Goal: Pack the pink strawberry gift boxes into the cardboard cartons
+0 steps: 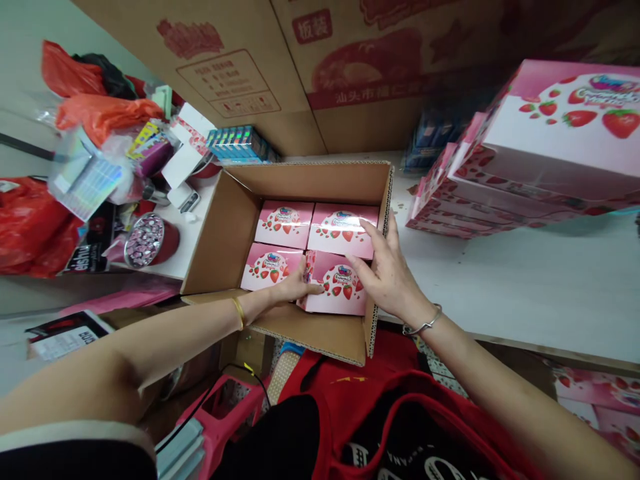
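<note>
An open brown carton stands in front of me, with pink strawberry-printed boxes lying in it in two rows. My left hand is at the front right pink strawberry box, gripping its left edge, with one finger over the front. That box sits slightly tilted, its left side showing. On the other side, my right hand has its fingers spread. Its thumb touches this box's upper right part, another finger reaches over the back right box, and the rest lie along the carton's right wall.
Stacked pink strawberry boxes stand on the white table at the right. Large printed cartons rise behind. To the left are a tub of shiny pieces, red plastic bags and blue packs. Below is a pink stool.
</note>
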The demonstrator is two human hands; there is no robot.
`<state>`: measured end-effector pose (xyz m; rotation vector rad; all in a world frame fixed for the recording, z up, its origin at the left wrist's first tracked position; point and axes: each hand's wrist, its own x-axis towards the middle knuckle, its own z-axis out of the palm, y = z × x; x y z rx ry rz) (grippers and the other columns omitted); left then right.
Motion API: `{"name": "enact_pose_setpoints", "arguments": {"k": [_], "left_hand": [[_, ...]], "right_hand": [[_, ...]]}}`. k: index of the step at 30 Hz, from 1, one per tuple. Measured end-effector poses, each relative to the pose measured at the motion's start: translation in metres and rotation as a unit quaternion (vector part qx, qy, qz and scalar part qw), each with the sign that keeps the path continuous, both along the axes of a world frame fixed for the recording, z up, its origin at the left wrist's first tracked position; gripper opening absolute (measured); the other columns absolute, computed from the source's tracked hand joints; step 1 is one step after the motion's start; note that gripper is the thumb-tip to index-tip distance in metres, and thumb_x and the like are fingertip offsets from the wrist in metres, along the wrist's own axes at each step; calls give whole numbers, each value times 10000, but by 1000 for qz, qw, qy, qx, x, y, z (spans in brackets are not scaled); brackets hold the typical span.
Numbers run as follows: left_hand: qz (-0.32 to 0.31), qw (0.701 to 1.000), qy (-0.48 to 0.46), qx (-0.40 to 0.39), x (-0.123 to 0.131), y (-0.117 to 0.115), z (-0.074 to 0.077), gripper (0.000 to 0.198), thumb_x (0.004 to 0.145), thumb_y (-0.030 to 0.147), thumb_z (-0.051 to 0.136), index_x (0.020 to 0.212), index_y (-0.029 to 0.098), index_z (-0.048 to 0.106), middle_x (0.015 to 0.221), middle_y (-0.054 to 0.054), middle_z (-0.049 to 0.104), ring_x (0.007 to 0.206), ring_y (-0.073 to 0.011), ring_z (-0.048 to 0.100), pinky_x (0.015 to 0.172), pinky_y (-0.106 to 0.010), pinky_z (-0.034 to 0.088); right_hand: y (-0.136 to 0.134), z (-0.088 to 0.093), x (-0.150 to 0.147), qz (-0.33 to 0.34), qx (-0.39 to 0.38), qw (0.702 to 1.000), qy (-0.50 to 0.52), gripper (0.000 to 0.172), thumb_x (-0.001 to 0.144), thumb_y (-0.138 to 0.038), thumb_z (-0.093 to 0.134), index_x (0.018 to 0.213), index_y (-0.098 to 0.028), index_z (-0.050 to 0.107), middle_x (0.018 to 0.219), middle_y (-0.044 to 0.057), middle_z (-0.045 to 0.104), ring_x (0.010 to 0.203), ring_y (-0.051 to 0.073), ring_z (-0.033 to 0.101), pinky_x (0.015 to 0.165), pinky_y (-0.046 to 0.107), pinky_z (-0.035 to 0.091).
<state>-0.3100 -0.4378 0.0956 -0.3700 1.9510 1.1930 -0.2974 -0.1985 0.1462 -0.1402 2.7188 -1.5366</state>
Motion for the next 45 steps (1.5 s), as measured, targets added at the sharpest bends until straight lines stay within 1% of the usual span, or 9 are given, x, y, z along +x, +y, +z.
{"name": "enact_pose_setpoints", "arguments": {"k": [7,11,14,20,25,32,37,41,45], "left_hand": [[-165,970,-35,-175,-18,4,5,935,733,367,754,1481,96,262,1055,-138,692,933,-255,653,743,-302,519],[-288,909,-33,-301,-32,15,27,397,863,399,577,1118,100,630,863,-117,709,756,-233,661,643,-290,475],[-351,876,80,-321,-38,16,41,324,884,412,535,956,131,680,897,-130,711,825,-256,662,707,-312,468],[-258,912,5,-318,-21,15,2,490,831,326,647,1232,62,549,1112,-197,677,936,-272,666,729,-289,497],[-202,930,46,-304,-16,7,-28,324,844,184,583,1142,59,596,1117,-205,671,977,-286,654,809,-328,508],[-201,952,62,-223,-15,-11,-27,359,844,152,540,1200,117,574,1111,-120,689,953,-222,659,768,-286,533],[-285,923,20,-256,-29,-5,4,297,779,165,599,1069,105,623,982,-143,696,842,-269,662,686,-321,512],[-425,848,211,-235,-24,16,22,230,849,234,541,1022,121,643,1008,-163,661,969,-314,619,843,-408,476],[-607,715,324,-121,-13,52,-23,308,892,164,474,1159,113,619,1245,-164,592,1182,-288,525,993,-406,413]], "right_hand": [[0,0,1,0,6,1000,13,582,907,-336,533,1450,-254,340,1612,85,-22,1461,361,155,1161,594,260],[0,1,1,4,5,1000,7,560,903,-343,531,1430,-243,369,1611,95,13,1465,363,132,1152,602,268],[-2,2,0,-1,4,1000,8,532,902,-337,528,1410,-251,394,1610,82,21,1463,355,150,1159,590,264],[-4,2,1,-2,8,1000,1,501,901,-351,533,1372,-223,422,1604,115,55,1477,341,80,1160,582,260],[-4,0,2,-8,6,1000,11,463,903,-360,529,1339,-229,445,1606,103,50,1479,332,65,1158,571,270],[-12,-2,1,-13,1,1000,19,462,898,-391,533,1321,-218,470,1604,109,59,1477,347,59,1163,578,249],[-11,-1,1,-18,8,1000,23,426,907,-406,518,1304,-257,479,1578,94,180,1471,342,118,1159,613,221],[-6,0,2,-9,22,999,24,438,911,-412,513,1319,-258,468,1573,97,199,1464,341,150,1165,602,216],[-7,1,2,-14,28,999,12,441,909,-425,518,1314,-255,477,1568,99,208,1469,326,136,1177,579,204]]}}
